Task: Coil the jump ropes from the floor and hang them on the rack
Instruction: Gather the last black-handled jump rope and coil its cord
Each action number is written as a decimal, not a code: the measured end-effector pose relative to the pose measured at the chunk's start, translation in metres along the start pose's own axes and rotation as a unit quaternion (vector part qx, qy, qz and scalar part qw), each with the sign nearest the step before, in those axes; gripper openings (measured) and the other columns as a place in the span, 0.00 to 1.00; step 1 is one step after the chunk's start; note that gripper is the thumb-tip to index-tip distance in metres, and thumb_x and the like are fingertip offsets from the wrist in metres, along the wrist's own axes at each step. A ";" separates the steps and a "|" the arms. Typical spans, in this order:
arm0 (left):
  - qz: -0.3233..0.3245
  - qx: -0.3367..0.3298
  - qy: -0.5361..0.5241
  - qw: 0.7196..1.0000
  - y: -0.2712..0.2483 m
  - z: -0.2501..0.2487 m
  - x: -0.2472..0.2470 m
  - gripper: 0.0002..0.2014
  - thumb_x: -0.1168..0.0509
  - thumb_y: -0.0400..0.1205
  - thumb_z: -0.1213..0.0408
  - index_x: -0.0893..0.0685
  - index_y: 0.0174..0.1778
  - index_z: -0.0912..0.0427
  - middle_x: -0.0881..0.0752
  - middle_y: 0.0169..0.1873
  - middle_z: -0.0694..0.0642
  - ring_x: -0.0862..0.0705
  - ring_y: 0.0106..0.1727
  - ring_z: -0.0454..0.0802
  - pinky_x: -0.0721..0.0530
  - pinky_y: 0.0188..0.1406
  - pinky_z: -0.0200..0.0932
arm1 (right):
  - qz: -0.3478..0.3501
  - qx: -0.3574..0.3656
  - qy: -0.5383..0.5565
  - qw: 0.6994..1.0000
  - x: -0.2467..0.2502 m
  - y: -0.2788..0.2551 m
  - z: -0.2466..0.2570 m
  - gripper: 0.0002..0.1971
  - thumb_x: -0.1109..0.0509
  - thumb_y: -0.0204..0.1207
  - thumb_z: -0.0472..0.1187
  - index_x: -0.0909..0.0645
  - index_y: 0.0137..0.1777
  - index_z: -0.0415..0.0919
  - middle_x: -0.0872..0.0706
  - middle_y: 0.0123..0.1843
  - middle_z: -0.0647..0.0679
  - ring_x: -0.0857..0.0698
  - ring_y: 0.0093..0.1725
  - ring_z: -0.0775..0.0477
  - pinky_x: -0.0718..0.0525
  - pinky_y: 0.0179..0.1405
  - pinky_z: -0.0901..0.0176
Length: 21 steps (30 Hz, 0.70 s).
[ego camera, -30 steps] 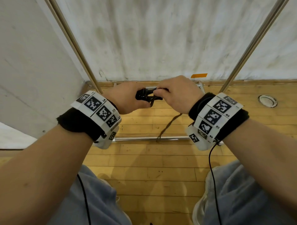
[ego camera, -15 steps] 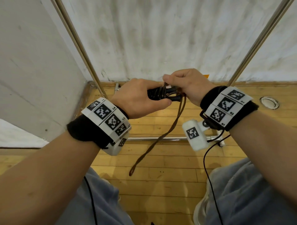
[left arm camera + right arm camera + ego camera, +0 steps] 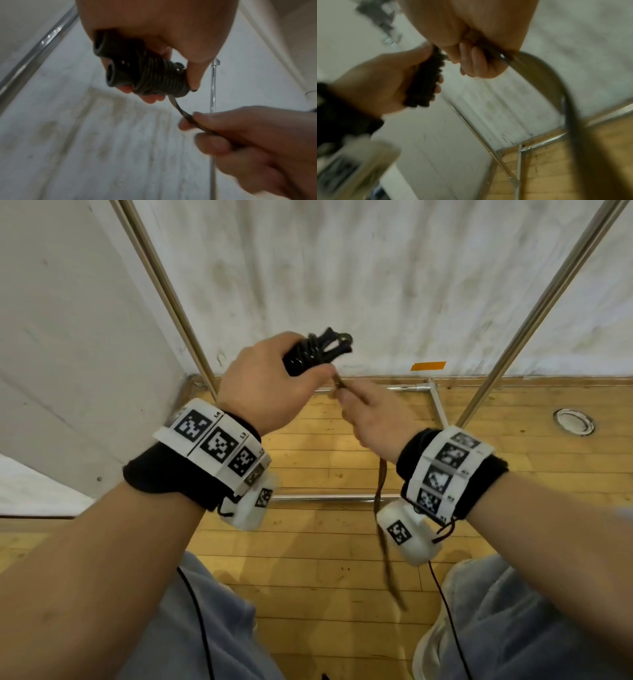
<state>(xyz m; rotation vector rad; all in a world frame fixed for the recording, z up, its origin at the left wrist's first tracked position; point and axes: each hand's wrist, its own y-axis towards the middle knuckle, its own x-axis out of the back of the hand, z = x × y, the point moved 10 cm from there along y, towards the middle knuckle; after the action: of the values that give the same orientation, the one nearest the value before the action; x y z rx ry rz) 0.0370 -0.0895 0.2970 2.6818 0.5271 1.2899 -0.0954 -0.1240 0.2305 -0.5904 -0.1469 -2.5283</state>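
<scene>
Wood-plank floor w/ white wall at far side. Left hand has fingers curled round the two black handles, bundled w/ jump rope wound tightly round them, held mid-air at centre. Right hand, just right & nearer, pinches the loose rope end betw. thumb & fingers; free tail hangs down past right wrist. Metal rack uprights slant left & right; its base bars lie on floor beyond.

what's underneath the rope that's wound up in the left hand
Two black handles lie side by side under the wound rope, their round ends sticking out of the coil. The left hand grips the bundle, so the rest of the handles is covered by rope and fingers.
</scene>
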 end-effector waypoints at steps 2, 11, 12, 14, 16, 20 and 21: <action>0.001 0.013 0.089 0.996 0.007 0.014 0.002 0.21 0.34 0.75 0.38 0.19 0.59 0.44 0.14 0.44 0.43 0.17 0.43 0.46 0.20 0.40 0.43 | 0.030 0.040 -0.134 0.990 -0.012 -0.005 0.009 0.11 0.43 0.85 0.46 0.21 0.48 0.44 0.28 0.28 0.57 0.27 0.23 0.63 0.32 0.22 0.73; 0.190 -0.012 0.229 0.955 -0.001 0.028 -0.052 0.13 0.32 0.76 0.42 0.21 0.51 0.41 0.17 0.41 0.44 0.18 0.44 0.49 0.21 0.40 0.46 | 0.063 0.125 -0.350 0.926 -0.007 -0.001 0.032 0.10 0.43 0.84 0.48 0.26 0.41 0.50 0.26 0.31 0.57 0.25 0.32 0.52 0.34 0.29 0.59; 0.209 -0.027 0.215 0.954 -0.004 0.023 -0.057 0.12 0.32 0.76 0.42 0.22 0.50 0.40 0.18 0.40 0.42 0.18 0.45 0.48 0.22 0.40 0.45 | 0.048 0.131 -0.337 0.931 -0.001 0.001 0.035 0.12 0.42 0.84 0.47 0.25 0.39 0.49 0.25 0.30 0.56 0.25 0.32 0.52 0.33 0.30 0.59; 0.213 -0.058 0.185 0.958 -0.005 0.011 -0.059 0.14 0.32 0.74 0.39 0.21 0.52 0.38 0.18 0.39 0.39 0.18 0.44 0.45 0.21 0.40 0.44 | 0.006 0.124 -0.259 0.958 0.017 0.008 0.038 0.12 0.39 0.82 0.47 0.22 0.38 0.47 0.24 0.29 0.56 0.25 0.31 0.56 0.30 0.31 0.64; 0.177 -0.072 0.170 0.967 -0.003 0.003 -0.051 0.20 0.34 0.69 0.31 0.20 0.51 0.37 0.18 0.35 0.38 0.18 0.39 0.41 0.21 0.35 0.41 | -0.029 0.118 -0.168 0.978 0.032 0.011 0.039 0.11 0.36 0.81 0.46 0.17 0.40 0.44 0.22 0.29 0.57 0.24 0.29 0.61 0.29 0.29 0.74; 0.127 -0.035 0.102 0.986 -0.003 0.003 -0.041 0.22 0.33 0.67 0.30 0.15 0.44 0.42 0.16 0.28 0.42 0.18 0.30 0.38 0.22 0.28 0.40 | -0.036 0.089 -0.026 0.995 0.037 0.014 0.035 0.11 0.31 0.78 0.46 0.14 0.37 0.43 0.23 0.23 0.57 0.28 0.22 0.61 0.30 0.23 0.74; 0.130 -0.026 0.082 0.988 -0.003 0.005 -0.041 0.21 0.32 0.67 0.32 0.14 0.44 0.43 0.15 0.28 0.43 0.18 0.30 0.39 0.22 0.28 0.40 | -0.031 0.073 0.010 0.997 0.038 0.015 0.032 0.10 0.30 0.77 0.46 0.13 0.36 0.44 0.24 0.21 0.58 0.30 0.21 0.60 0.30 0.22 0.71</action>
<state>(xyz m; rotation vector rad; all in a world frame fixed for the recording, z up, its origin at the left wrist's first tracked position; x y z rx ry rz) 0.0159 -0.1013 0.2630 2.6832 0.1591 1.5772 -0.1043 -0.1474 0.2755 -0.5105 -0.3450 -2.5540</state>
